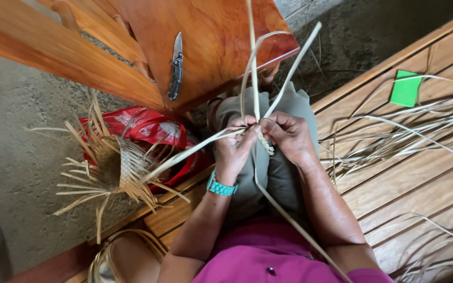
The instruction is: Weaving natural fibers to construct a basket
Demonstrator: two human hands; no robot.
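Left hand and right hand, fingers pinched shut on pale palm strips with a small braided start between them, over the lap; half-woven basket on floor left, folding knife on wooden chair.

Magenta top with small dark button, turquoise wristwatch, grey-green trousers

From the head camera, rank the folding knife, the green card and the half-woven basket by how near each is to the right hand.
From the right hand, nearest first:
1. Green card, up to its right on the wooden bench.
2. Folding knife, up to its left on the wooden chair.
3. Half-woven basket, far left on the floor.
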